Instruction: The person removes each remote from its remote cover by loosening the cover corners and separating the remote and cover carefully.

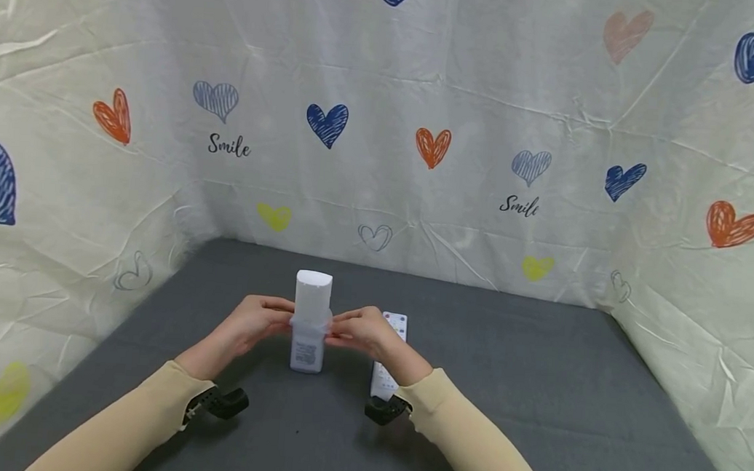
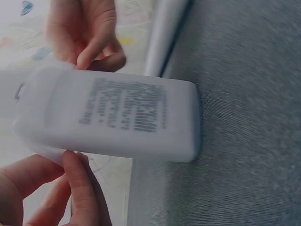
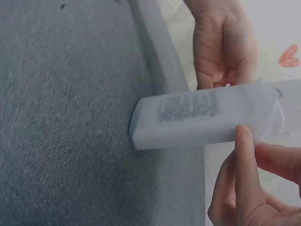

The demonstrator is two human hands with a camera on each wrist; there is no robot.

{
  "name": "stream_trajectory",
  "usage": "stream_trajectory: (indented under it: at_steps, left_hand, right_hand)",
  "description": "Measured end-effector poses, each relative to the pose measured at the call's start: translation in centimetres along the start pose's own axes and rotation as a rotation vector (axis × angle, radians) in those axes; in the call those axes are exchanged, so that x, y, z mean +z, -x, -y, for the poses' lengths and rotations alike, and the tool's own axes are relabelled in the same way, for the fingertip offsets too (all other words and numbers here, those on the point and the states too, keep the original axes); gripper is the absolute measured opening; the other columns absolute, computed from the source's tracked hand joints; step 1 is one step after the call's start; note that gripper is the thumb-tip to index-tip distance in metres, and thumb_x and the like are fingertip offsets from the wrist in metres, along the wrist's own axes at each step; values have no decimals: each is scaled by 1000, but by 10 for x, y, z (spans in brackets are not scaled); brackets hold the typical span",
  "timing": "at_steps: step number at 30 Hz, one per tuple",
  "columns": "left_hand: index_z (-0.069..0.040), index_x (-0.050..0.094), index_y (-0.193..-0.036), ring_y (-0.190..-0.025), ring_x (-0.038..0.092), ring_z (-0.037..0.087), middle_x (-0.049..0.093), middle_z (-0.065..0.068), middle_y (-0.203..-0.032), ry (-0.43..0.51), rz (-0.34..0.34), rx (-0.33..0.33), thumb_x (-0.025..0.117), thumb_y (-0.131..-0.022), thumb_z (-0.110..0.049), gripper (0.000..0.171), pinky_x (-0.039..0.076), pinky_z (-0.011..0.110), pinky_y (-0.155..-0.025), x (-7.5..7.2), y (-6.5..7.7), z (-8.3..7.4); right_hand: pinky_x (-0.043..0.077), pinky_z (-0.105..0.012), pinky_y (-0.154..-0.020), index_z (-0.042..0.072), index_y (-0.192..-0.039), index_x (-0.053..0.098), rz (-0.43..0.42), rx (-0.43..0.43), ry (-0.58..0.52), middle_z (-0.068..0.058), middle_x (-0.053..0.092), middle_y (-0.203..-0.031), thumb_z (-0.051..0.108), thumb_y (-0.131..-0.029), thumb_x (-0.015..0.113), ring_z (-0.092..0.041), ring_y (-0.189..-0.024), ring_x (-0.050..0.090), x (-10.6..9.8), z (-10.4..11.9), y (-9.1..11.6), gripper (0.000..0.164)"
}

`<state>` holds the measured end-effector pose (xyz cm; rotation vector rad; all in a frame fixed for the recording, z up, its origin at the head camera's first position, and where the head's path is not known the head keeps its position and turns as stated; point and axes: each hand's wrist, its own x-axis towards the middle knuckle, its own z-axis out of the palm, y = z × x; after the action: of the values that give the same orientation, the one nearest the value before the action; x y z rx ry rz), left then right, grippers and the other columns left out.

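A white oblong device (image 1: 313, 297) with rounded edges and a printed label stands upright on the dark cloth. Its exact kind cannot be told. Around its middle sits a thin translucent sleeve (image 1: 310, 327), loose and flared at the edges in both wrist views. My left hand (image 1: 256, 322) pinches the sleeve's left edge between thumb and fingers. On the opposite side, my right hand (image 1: 364, 331) pinches the right edge. Fingertips (image 2: 70, 160) of the left hand lie against the device's side. The lower, labelled part (image 3: 188, 108) is uncovered by the hands.
A white remote control (image 1: 384, 382) with several buttons lies on the dark grey cloth (image 1: 504, 390), partly hidden behind my right hand and wrist. Pale sheeting (image 1: 380, 185) printed with hearts hangs at the back and both sides.
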<state>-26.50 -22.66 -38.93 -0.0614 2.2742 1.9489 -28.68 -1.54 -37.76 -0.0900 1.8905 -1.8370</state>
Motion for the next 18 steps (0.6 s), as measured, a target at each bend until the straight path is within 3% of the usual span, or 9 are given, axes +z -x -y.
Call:
stream_trajectory:
  at_steps: [8,18]
  left_hand:
    - [11,61,-116,-87,67,14,65,21,-113,-149,-43,61,64,-89,-6,32,53,45,-89,3,0,2]
    - [10,64,-112,-82,68,15,68,18,-106,-177,-55,66,66,-87,-5,30,53,45,-87,4,-2,7]
  right_hand:
    - [58,-33,-77,-12,-114,62,-11,-1,55,-21,66,-97,-8,-86,61,-22,-78,70,0,-4,-1,28]
    - [58,-35,-79,-12,-112,62,-15,5,92,-21,66,-93,-10,-85,60,-24,-76,70,3,-4,0,27]
